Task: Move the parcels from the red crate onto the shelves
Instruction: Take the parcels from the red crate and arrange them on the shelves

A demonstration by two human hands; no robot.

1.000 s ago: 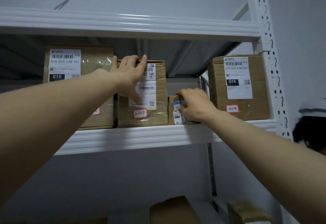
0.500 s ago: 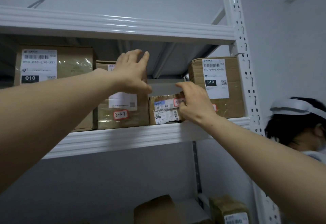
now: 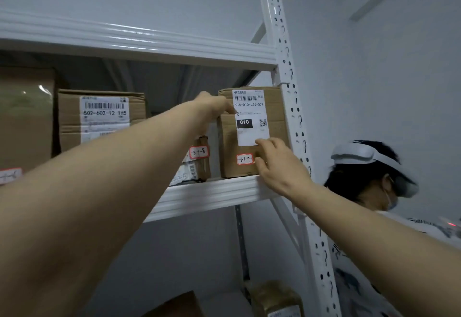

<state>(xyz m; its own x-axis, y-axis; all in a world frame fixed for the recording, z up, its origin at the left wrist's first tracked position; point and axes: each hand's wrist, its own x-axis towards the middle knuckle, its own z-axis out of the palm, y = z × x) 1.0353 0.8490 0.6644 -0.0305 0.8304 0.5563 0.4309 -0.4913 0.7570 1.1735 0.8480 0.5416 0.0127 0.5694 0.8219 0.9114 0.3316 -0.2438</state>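
The right hand (image 3: 279, 167) presses loosely bent fingers (image 3: 268, 143) on the front of the box (image 3: 227, 147) on the shelf (image 3: 212, 197). The left hand (image 3: 212, 107) meets its upper left edge — whether it grips, I cannot tell.

From the 3-1-9 box (image 3: 225, 147): 3 o'clock is blocked, it sits just beside the upright post (image 3: 294, 107). 9 o'clock low is blocked by the small 3-1-8 parcel (image 3: 199, 164), just beside it. Above that parcel an open slot runs up to the upper shelf beam (image 3: 149, 42), bounded at 9 by the 502 box (image 3: 69, 117). The left forearm crosses in front of the slot, with the left hand (image 3: 212, 107) at the box's 10 o'clock corner. 12 o'clock: some headroom under the beam. The right hand (image 3: 279, 167) covers the front at 4–5. Past the post at 3–4, another person's head (image 3: 369, 174) is near. 6 o'clock, under the shelf edge (image 3: 212, 197): open bay, with a wrapped parcel (image 3: 274, 296) and a cardboard box (image 3: 174, 304) at the bottom.
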